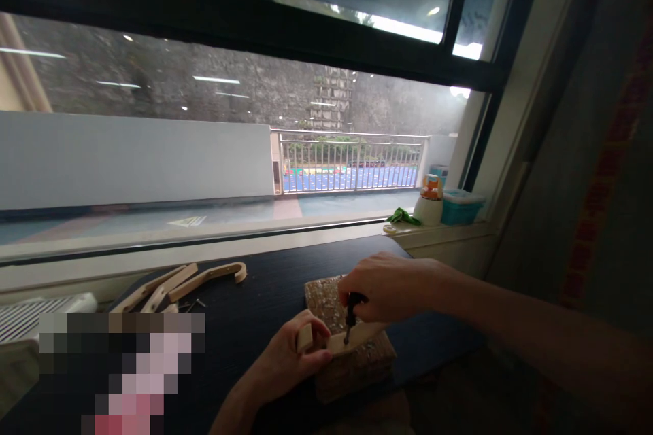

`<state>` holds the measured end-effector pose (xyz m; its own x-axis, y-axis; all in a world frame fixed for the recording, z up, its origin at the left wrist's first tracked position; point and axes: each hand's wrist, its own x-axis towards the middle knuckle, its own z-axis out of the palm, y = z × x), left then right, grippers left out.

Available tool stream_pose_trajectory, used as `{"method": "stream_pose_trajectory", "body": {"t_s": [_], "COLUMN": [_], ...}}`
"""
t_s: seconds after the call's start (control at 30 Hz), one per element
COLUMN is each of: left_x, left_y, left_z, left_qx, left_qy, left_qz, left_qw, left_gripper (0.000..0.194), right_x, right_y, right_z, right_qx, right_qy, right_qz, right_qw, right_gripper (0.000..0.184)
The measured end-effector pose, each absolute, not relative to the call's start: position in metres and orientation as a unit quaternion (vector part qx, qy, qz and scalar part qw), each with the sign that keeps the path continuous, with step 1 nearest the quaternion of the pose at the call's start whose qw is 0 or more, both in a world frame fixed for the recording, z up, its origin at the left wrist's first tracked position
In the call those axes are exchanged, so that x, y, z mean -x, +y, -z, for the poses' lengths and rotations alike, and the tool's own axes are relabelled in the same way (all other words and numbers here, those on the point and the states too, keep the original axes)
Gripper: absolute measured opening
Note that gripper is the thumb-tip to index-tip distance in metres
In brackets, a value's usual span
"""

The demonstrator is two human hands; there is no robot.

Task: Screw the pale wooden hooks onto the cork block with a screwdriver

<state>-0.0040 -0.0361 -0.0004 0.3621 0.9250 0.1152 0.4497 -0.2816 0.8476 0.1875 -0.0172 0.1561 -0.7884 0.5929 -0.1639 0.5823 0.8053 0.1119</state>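
Observation:
My left hand [290, 357] is closed around the curled end of a pale wooden hook-shaped piece [368, 333], which lies across a rough, brownish block [352, 370] on the dark table. My right hand [375, 285] grips a black-handled screwdriver [349, 316] from above. Its metal shaft points down, with the tip against the wooden piece near a small dark spot. Whether a screw sits under the tip is too small to tell. The fingers of my right hand partly hide the handle.
Several similar wooden hook pieces [204, 279] lie at the table's back left, beside small metal screws [196, 304]. On the sill at right stand a white-and-orange container [429, 207], a teal box [462, 207] and a green cloth [403, 216]. A pixelated patch covers the lower left.

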Motion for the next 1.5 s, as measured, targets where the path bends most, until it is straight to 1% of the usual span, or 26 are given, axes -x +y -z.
{"method": "stream_pose_trajectory", "body": {"t_s": [0.13, 0.3, 0.57, 0.73, 0.87, 0.97, 1.1, 1.23, 1.4, 1.5], "left_x": [0.005, 0.004, 0.003, 0.004, 0.004, 0.003, 0.003, 0.004, 0.003, 0.002], "left_y": [-0.036, -0.035, -0.034, -0.032, -0.033, -0.034, -0.035, -0.036, -0.035, -0.035], "left_z": [0.001, 0.0, 0.003, 0.006, 0.005, 0.003, 0.003, 0.003, 0.001, 0.001], "left_qx": [-0.733, -0.737, -0.735, -0.734, -0.728, -0.724, -0.726, -0.732, -0.732, -0.732], "left_qy": [0.464, 0.465, 0.46, 0.452, 0.452, 0.456, 0.462, 0.462, 0.466, 0.466], "left_qz": [-0.319, -0.316, -0.323, -0.33, -0.332, -0.331, -0.329, -0.325, -0.32, -0.322], "left_qw": [0.382, 0.375, 0.379, 0.385, 0.393, 0.397, 0.389, 0.381, 0.381, 0.379], "left_gripper": [0.015, 0.014, 0.015, 0.013, 0.014, 0.015, 0.016, 0.016, 0.016, 0.015], "right_x": [-0.185, -0.188, -0.194, -0.191, -0.192, -0.193, -0.195, -0.199, -0.197, -0.193], "right_y": [-0.025, -0.025, -0.008, -0.01, -0.016, -0.02, -0.021, -0.021, -0.02, -0.018], "right_z": [-0.153, -0.142, -0.127, -0.134, -0.15, -0.156, -0.149, -0.136, -0.131, -0.133], "right_qx": [-0.296, -0.315, -0.373, -0.385, -0.362, -0.331, -0.304, -0.33, -0.374, -0.386], "right_qy": [0.948, 0.946, 0.926, 0.92, 0.928, 0.94, 0.949, 0.942, 0.926, 0.921], "right_qz": [-0.016, 0.003, 0.006, -0.019, -0.017, 0.007, 0.038, 0.021, -0.004, -0.015], "right_qw": [0.113, 0.082, 0.056, 0.071, 0.082, 0.079, 0.073, 0.055, 0.049, 0.051], "right_gripper": [0.023, 0.022, 0.028, 0.033, 0.032, 0.027, 0.025, 0.024, 0.034, 0.036]}}
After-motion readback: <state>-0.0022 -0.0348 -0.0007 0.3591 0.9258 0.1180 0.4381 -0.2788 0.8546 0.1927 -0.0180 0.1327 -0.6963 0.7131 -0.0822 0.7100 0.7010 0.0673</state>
